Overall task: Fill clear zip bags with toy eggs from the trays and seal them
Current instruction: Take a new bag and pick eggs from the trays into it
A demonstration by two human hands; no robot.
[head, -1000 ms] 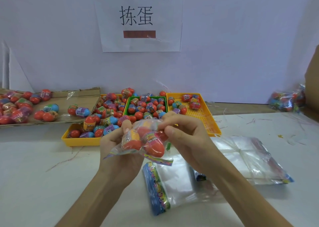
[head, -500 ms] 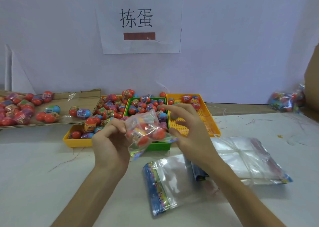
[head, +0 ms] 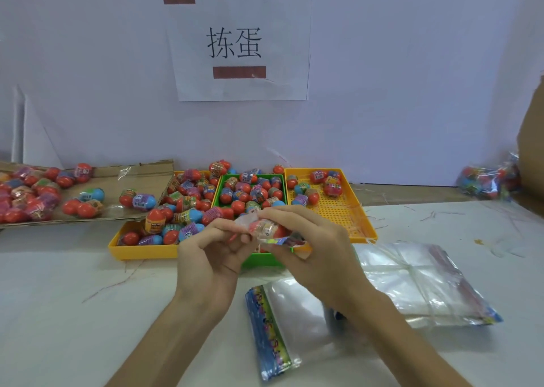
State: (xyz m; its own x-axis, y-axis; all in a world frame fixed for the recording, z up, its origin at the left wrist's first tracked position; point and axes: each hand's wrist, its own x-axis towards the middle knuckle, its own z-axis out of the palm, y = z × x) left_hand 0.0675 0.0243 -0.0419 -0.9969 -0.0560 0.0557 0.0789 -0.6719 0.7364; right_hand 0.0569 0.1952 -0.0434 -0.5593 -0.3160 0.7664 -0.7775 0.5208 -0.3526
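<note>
A: Clear plastic, mid-frame: why is the bag (head: pixel 265 225) held up like that?

B: The left hand (head: pixel 210 257) and right hand (head: pixel 319 248) each pinch one end, fingers clamped on it, probably to press the zip closed. It hovers over the green tray (head: pixel 265 261), lumpy with red eggs (head: pixel 278 231), a colourful strip along its lower edge.

A white paper sheet (head: pixel 240 44) taped to the wall (head: pixel 412 77) at twelve o'clock carries two large black characters, 拣蛋. In the yellow tray (head: pixel 141 252) at nine o'clock, a blue toy egg (head: pixel 190 231) shows what looks like "6+" on its wrapper. The other egg labels, and the colourful printed strip on the flat zip bag (head: pixel 294 313) at six o'clock, are too small to read.
</note>
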